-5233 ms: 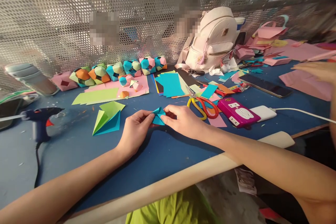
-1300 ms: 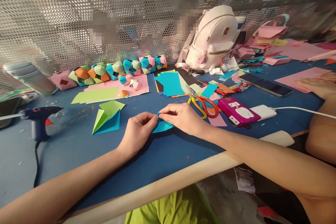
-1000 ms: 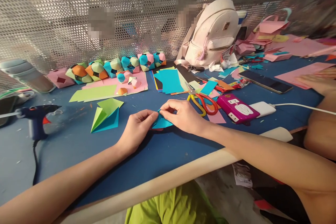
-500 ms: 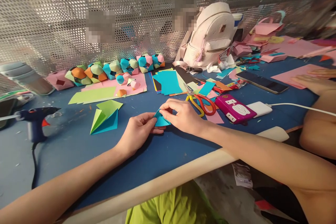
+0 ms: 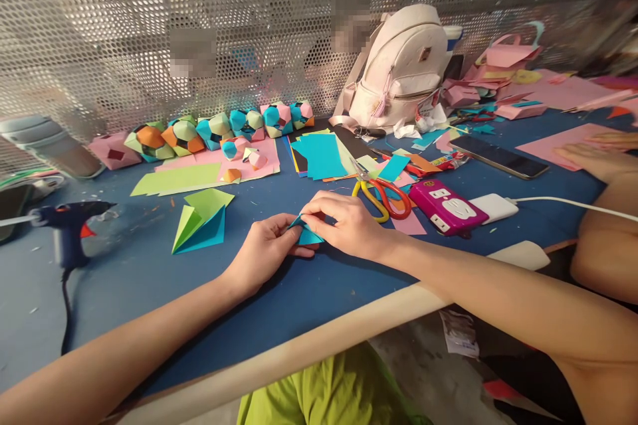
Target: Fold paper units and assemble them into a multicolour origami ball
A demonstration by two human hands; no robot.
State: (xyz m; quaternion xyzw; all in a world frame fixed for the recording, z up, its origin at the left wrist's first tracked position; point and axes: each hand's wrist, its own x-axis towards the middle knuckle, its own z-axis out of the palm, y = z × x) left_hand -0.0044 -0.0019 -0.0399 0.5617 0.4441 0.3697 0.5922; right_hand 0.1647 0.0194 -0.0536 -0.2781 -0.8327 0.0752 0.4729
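Observation:
A small folded piece of blue paper [image 5: 310, 235] is pinched between my two hands, just above the blue tabletop. My left hand [image 5: 266, 244] grips its left side with thumb and fingers. From the right, my right hand [image 5: 346, 222] pinches its upper edge; part of the paper is hidden behind the fingers. On the table left of my hands lies a folded green and blue paper piece [image 5: 203, 219]. Beyond my right hand rest yellow- and red-handled scissors [image 5: 381, 198] and a stack of blue paper sheets [image 5: 323, 156].
A glue gun [image 5: 70, 232] stands at the left with its cord. Folded paper balls [image 5: 184, 136] line the perforated wall, near a white backpack [image 5: 403, 73]. At right are a purple power strip [image 5: 446, 207], a phone [image 5: 498, 156] and another person's hand [image 5: 591, 156] on pink paper.
My right hand's fingers have curled slightly lower on the blue paper, and less of the paper shows. Otherwise the scene stays nearly the same.

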